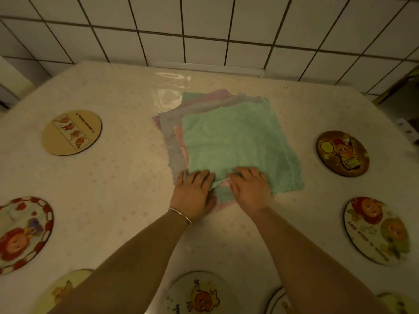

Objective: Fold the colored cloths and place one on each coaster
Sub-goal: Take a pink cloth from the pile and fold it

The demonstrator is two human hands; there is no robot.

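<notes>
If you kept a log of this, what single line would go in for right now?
stage: starting first fold | left hand: pinching near edge of top green cloth | right hand: pinching same edge | coasters: all bare

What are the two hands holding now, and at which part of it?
Both the left hand and the right hand grip the green cloth, top of the stack, at its near left corner, which is lifted slightly.

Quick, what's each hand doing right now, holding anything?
Left hand: fingers lie on the near edge of the top green terry cloth; an actual grip cannot be told.
Right hand: pinching that cloth's near edge.
</notes>
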